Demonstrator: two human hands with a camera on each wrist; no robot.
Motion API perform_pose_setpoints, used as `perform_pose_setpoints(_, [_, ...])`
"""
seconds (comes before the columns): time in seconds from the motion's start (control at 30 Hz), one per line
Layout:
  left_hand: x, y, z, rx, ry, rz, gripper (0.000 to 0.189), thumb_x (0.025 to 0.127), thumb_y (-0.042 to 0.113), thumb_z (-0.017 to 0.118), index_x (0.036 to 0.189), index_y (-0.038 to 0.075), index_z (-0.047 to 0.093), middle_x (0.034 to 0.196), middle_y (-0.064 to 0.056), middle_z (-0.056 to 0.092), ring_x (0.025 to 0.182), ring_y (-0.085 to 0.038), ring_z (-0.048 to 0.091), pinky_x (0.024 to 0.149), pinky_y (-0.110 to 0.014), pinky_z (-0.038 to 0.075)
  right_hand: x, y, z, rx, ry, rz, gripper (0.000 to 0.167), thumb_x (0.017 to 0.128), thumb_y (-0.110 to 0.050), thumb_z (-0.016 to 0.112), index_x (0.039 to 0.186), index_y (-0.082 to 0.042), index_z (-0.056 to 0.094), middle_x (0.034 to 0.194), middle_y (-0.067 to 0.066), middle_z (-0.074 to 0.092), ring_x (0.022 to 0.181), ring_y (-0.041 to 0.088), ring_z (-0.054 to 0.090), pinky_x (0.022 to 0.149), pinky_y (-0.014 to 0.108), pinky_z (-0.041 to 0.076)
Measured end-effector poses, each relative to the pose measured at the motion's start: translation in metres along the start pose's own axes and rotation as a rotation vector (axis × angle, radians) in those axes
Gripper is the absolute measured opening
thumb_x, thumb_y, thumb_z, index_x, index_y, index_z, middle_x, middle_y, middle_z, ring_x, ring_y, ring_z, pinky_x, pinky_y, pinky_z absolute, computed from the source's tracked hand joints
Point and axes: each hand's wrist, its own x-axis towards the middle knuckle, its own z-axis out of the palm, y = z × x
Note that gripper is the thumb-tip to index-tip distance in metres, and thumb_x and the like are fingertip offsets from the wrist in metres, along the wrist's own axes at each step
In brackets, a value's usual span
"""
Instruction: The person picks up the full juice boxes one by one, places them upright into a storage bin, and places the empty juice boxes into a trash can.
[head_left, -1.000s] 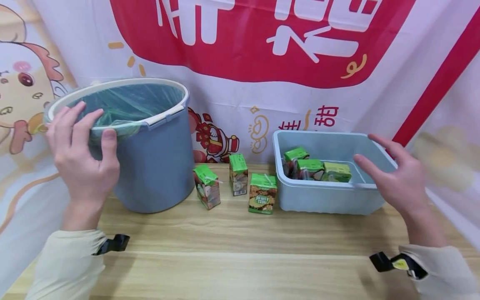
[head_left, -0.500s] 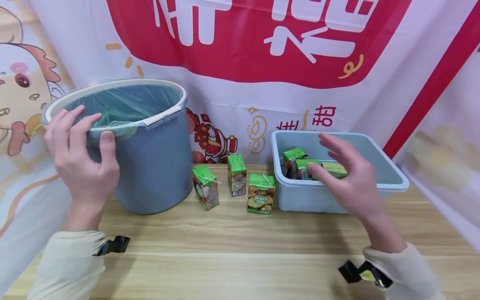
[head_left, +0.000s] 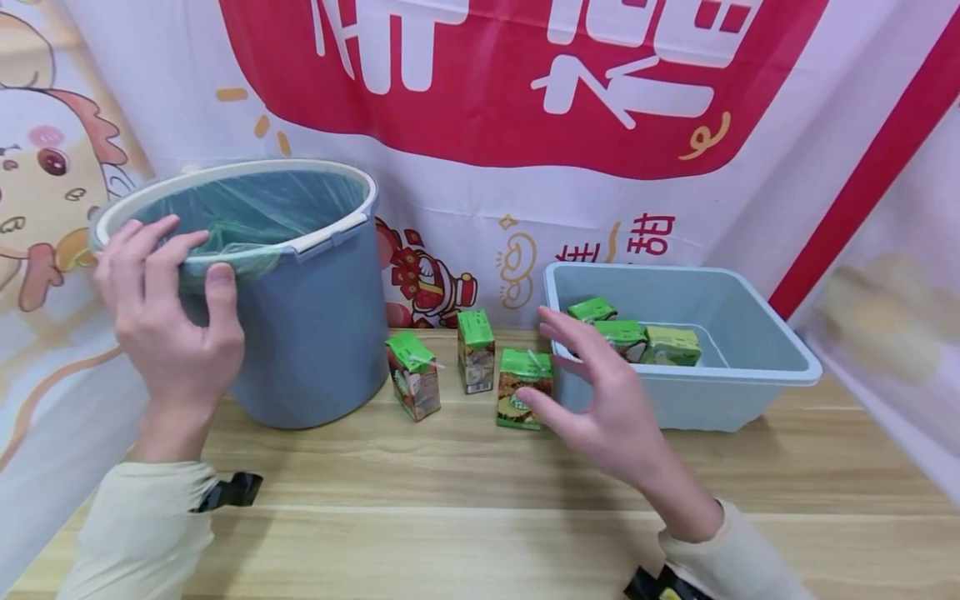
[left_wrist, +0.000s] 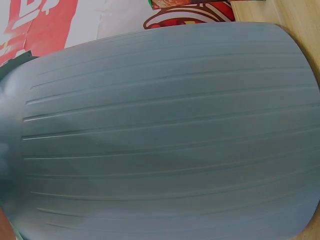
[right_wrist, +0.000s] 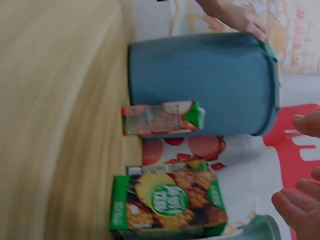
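Note:
My left hand (head_left: 172, 333) grips the near left rim of a blue trash bin (head_left: 315, 333) lined with a thin green bag, fingers over the edge and thumb outside. In the left wrist view the bin's ribbed wall (left_wrist: 165, 130) fills most of the picture. Three small green-topped drink cartons with straws stand on the table: a left carton (head_left: 415, 379) beside the bin, a middle carton (head_left: 477, 354) and a right carton (head_left: 517, 383). Over that right one hovers my right hand (head_left: 607, 408), thumb and fingers spread, holding nothing.
A light blue plastic tub (head_left: 735, 396) stands at the right with several more drink cartons (head_left: 673, 346) inside. Behind everything hangs a printed red and white cloth (head_left: 450, 192). The wooden tabletop (head_left: 420, 517) runs along the front.
My right hand has moved left from the tub's right end, across its front, to the right carton. The left hand has stayed on the bin's rim.

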Motion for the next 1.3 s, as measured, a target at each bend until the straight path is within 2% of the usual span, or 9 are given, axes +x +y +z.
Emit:
perform_pose_setpoints(0.2, [0.000,-0.001,0.001,0.008,-0.011,0.001,0.057,0.094,0.047,0.058,0.119,-0.002,0.073,0.138,-0.022,0.067,0.145,-0.027,0.050,0.130,-0.044,0.026,-0.005,0.001,0.013,-0.060,-0.086,0.033,0.091,0.085,-0.017,0.090,0.163,-0.015,0.042,0.162,0.008,0.050,0.146,0.028,0.054,0.104,0.041,0.059])
perform_pose_setpoints(0.43, [-0.001,-0.002,0.001,0.012,-0.020,-0.004,0.057,0.094,0.047,0.057,0.121,0.000,0.073,0.139,-0.020,0.067,0.146,-0.026,0.049,0.130,-0.043,0.026,-0.008,-0.002,0.015,-0.185,-0.172,0.097,0.095,0.087,-0.032,0.088,0.166,-0.020,0.036,0.171,0.005,0.041,0.155,0.030,0.044,0.120,0.054,0.045])
perform_pose_setpoints(0.6, [0.000,-0.002,0.001,0.025,-0.024,0.000,0.057,0.095,0.047,0.057,0.121,0.000,0.073,0.140,-0.019,0.067,0.146,-0.026,0.049,0.130,-0.044,0.026,-0.008,-0.005,0.015,-0.196,-0.180,0.102,0.093,0.089,-0.033,0.087,0.166,-0.021,0.037,0.171,0.004,0.041,0.156,0.031,0.042,0.124,0.060,0.037])
perform_pose_setpoints(0.83, [0.000,-0.002,0.001,0.010,-0.007,0.008,0.056,0.094,0.046,0.057,0.120,-0.001,0.073,0.138,-0.020,0.067,0.144,-0.027,0.051,0.130,-0.044,0.026,-0.007,0.001,0.021,-0.212,-0.200,0.118,0.092,0.089,-0.035,0.086,0.165,-0.016,0.037,0.171,0.006,0.040,0.156,0.032,0.042,0.125,0.059,0.037])
perform_pose_setpoints(1.07, [-0.001,-0.003,0.001,0.017,-0.005,0.008,0.056,0.094,0.046,0.057,0.120,-0.001,0.073,0.137,-0.021,0.067,0.144,-0.027,0.051,0.129,-0.045,0.027,-0.006,0.007,0.031,-0.236,-0.216,0.111,0.094,0.088,-0.036,0.086,0.165,-0.017,0.036,0.172,0.005,0.038,0.155,0.033,0.044,0.124,0.059,0.037])
perform_pose_setpoints(1.3, [-0.001,-0.003,0.000,0.021,-0.010,0.005,0.056,0.094,0.046,0.057,0.122,0.001,0.073,0.138,-0.020,0.067,0.144,-0.027,0.050,0.129,-0.044,0.027,-0.004,0.013,0.041,-0.253,-0.165,0.166,0.092,0.088,-0.030,0.088,0.163,-0.012,0.039,0.170,0.009,0.041,0.152,0.035,0.047,0.124,0.056,0.039])
